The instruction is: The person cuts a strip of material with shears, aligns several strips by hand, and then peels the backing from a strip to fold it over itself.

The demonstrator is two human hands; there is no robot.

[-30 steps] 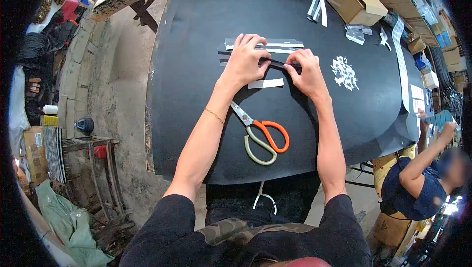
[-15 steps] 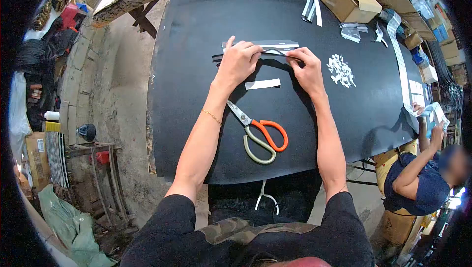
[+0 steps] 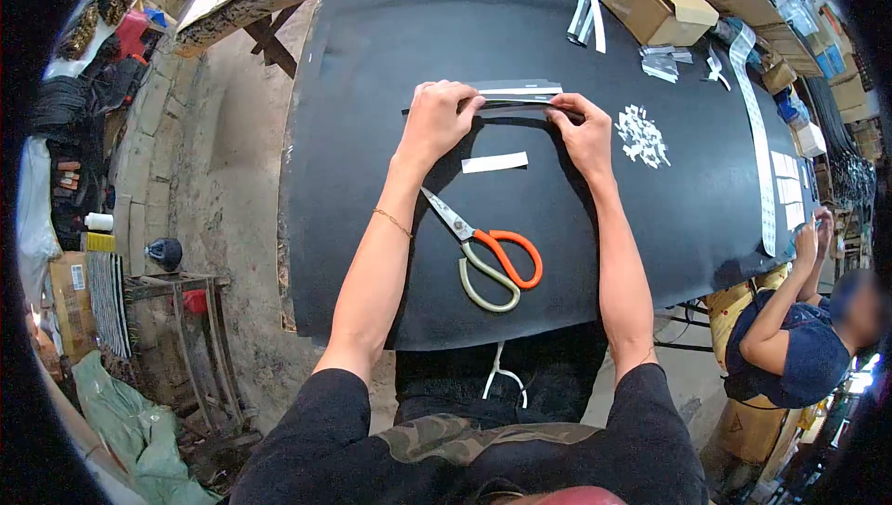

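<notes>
Dark strip (image 3: 513, 102) | between left hand (image 3: 439, 120) and right hand (image 3: 585, 133) | both grips pinching it

The held strip (image 3: 516, 102) looks smooth, the scissors' blades (image 3: 447, 214) metal, the tabletop (image 3: 372, 50) dully glossy.

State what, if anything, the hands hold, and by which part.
A dark strip: the left hand grips its left part, the right hand its right part; the exact ends are hidden.

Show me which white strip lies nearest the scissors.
The lone white strip just beyond the scissors, with black tabletop around it; the other white strips lie farther off, some near the cardboard box.
</notes>
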